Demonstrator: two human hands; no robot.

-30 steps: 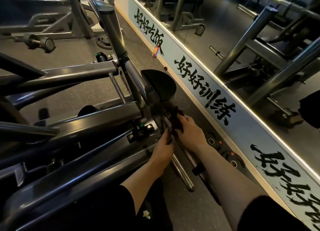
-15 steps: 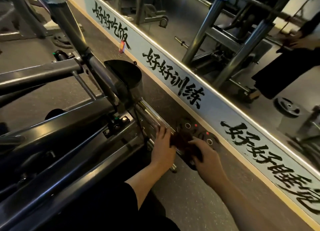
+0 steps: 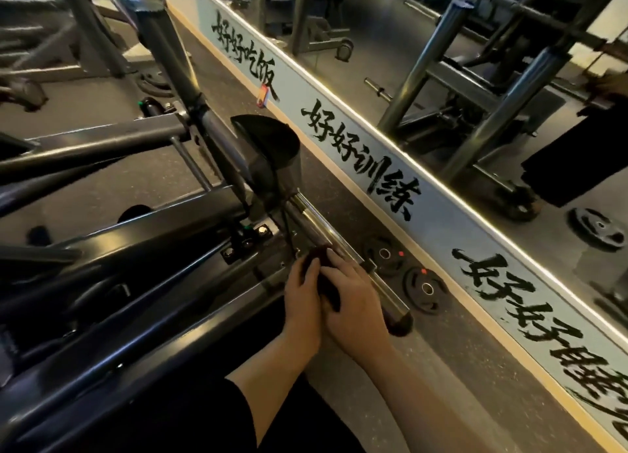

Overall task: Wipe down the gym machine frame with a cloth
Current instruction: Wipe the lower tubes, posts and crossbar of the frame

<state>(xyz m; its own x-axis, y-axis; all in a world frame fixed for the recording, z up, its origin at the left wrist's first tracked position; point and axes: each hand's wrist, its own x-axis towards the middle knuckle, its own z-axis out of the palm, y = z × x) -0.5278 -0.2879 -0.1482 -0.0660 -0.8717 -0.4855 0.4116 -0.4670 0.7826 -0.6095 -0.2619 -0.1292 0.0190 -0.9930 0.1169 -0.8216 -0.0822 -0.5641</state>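
Cloth point(image 3: 323, 265) moved back up chrome bar point(image 3: 343, 248), both hands closer together

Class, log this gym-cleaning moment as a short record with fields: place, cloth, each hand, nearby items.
place: floor beside the machine frame, along a mirror wall
cloth: dark cloth bunched between both hands
left hand: left hand grips cloth
right hand: right hand grips cloth beside the chrome bar
nearby: two weight plates flat on floor

A single head-worn wide-angle camera looks forward and steeply down from close above the frame point(image 3: 142, 248), which fills the left of the frame. The floor point(image 3: 424, 377) runs diagonally through the middle, and the mirror point(image 3: 441, 88) takes the upper right.
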